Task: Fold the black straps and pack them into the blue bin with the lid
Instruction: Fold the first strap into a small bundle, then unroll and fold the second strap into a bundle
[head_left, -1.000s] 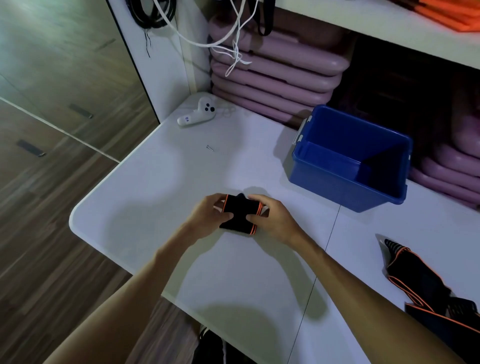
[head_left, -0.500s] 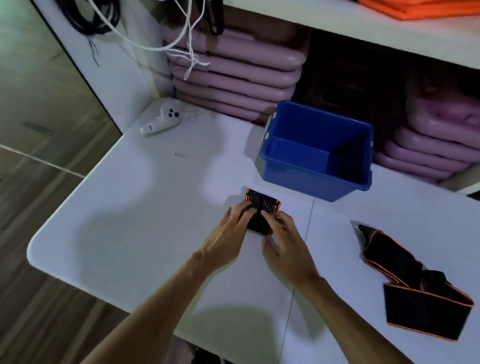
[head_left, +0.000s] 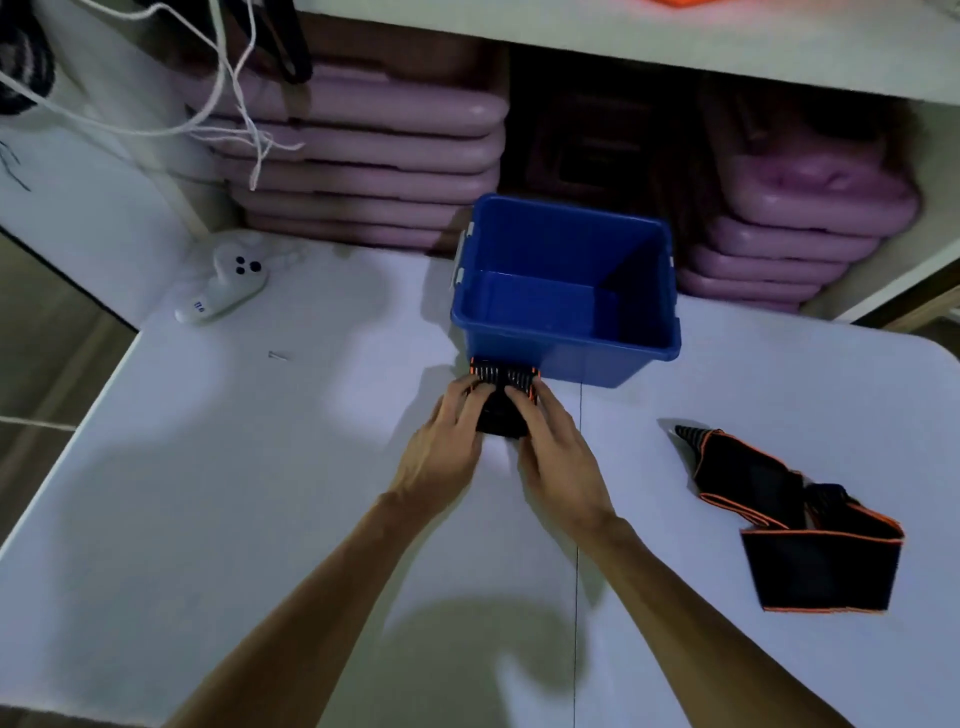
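Observation:
A folded black strap with orange edging (head_left: 501, 410) is held between both hands, just in front of the blue bin (head_left: 566, 358). My left hand (head_left: 447, 441) grips its left side with fingers laid over the top. My right hand (head_left: 558, 447) grips its right side the same way. Both thumbs are hidden. The strap's far ribbed end reaches the bin's front wall. The bin is open, with nothing seen inside and no lid in view. A second black strap (head_left: 800, 525) lies loosely bunched on the table at the right.
A white game-style controller (head_left: 226, 286) and a small screw (head_left: 278, 356) lie at the table's (head_left: 208, 519) far left. Stacked pink lids or trays (head_left: 363, 171) fill the shelf behind the bin. White cords (head_left: 228, 98) hang at the back left.
Both hands have carried the folded strap away from me, up to the bin's front wall. Their grip went from thumbs on top to fingers laid over it. The view shifted right.

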